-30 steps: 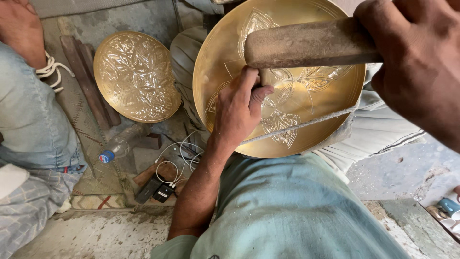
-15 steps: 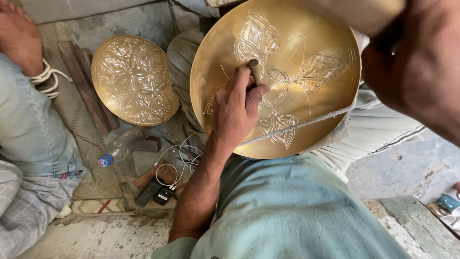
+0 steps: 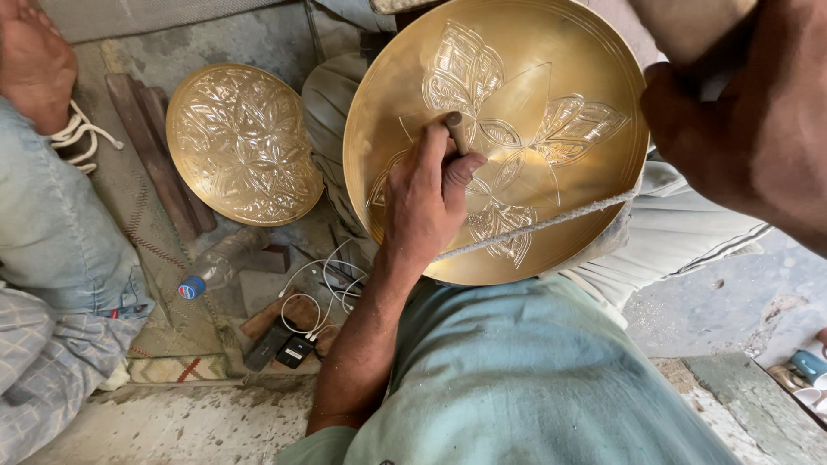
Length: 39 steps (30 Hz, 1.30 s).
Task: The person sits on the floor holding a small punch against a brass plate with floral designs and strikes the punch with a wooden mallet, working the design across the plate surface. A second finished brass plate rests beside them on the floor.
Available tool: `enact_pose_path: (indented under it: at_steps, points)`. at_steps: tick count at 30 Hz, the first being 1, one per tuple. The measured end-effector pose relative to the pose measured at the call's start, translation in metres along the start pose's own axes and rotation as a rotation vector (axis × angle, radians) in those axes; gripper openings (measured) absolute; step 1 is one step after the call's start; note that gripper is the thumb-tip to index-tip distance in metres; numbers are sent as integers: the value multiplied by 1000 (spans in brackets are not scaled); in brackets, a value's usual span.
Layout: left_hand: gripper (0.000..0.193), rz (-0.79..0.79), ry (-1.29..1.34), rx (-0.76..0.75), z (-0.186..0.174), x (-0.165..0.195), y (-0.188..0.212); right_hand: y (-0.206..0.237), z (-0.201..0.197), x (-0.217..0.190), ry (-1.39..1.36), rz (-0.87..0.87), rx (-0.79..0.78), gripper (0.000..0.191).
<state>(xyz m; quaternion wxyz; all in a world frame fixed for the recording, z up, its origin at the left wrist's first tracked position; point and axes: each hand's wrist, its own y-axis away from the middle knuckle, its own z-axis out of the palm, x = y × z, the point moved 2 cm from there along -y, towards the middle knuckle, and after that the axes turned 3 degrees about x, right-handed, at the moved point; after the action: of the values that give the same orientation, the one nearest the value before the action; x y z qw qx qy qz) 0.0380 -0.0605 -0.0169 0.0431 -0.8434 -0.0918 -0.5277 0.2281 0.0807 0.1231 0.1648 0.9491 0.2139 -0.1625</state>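
A large round brass plate with engraved leaf patterns rests tilted on my lap, held by a cord across its lower part. My left hand grips a short metal chisel whose tip presses on the plate near its centre. My right hand is raised close to the camera at the upper right, closed around a wooden mallet, mostly out of frame.
A second, fully engraved brass plate lies on the floor at the left. Beside it are wooden sticks, a plastic bottle, white cables and small dark devices. Another person's leg and foot occupy the left edge.
My right hand has lifted the mallet from in front of the plate up toward the camera. The left hand keeps the chisel on the plate.
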Motion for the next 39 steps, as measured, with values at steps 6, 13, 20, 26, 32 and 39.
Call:
enact_pose_path:
  at_steps: [6,13,20,26,32,39]
  points:
    - [39,26,-25,6,2,1,0,-1,-2,4,127,-361,161,39]
    - [34,3,-32,-33,3,1,0,4,1,7,257,-411,162,42]
    - [35,25,-10,-3,2,3,1,-1,-3,-2,97,-359,176,43]
    - [34,-2,-34,-3,5,-2,3,-2,-1,0,-225,-36,50,37]
    - [33,-20,-53,-19,6,-1,1,-1,3,16,-11,-142,125,38]
    - [36,-17,-50,-25,5,4,0,3,-3,7,58,-346,192,43]
